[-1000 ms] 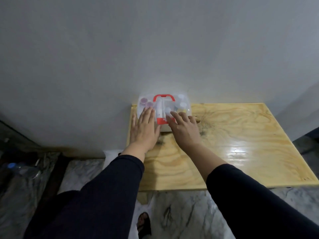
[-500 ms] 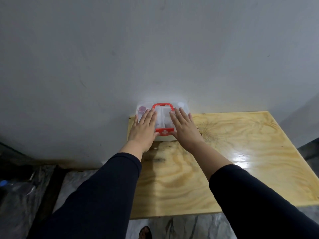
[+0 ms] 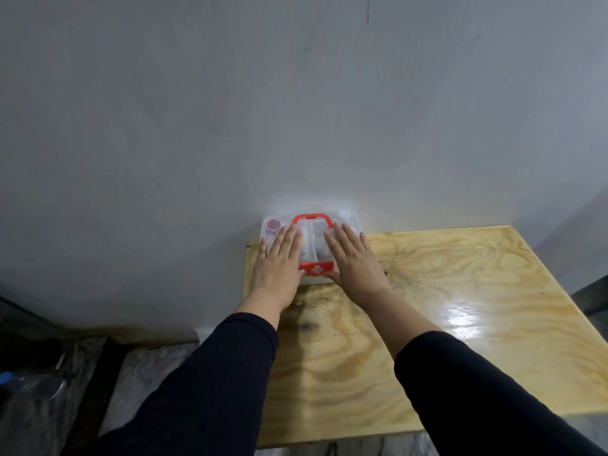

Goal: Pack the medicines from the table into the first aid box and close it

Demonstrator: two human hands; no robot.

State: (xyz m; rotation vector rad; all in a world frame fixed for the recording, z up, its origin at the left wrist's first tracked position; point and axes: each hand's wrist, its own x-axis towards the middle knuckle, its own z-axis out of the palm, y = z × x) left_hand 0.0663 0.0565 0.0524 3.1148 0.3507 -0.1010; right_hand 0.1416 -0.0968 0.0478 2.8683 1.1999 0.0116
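At the far left corner of the plywood table, against the grey wall, I see the first aid box with its clear lid down. My left hand lies flat on the lid's left half, fingers straight and together, grasping nothing. My right hand lies flat on the right half in the same manner (palm down, fingers slightly spread, closed on nothing). Between the two hands sit the red carry handle, folded down on the lid, and the red latch marked with a white cross at the box's near edge; both thumbs touch or nearly touch this latch. Through the lid, a purple-capped container shows in the left rear compartment; other contents are pale and too blurred to identify. Dark sleeves cover both forearms.
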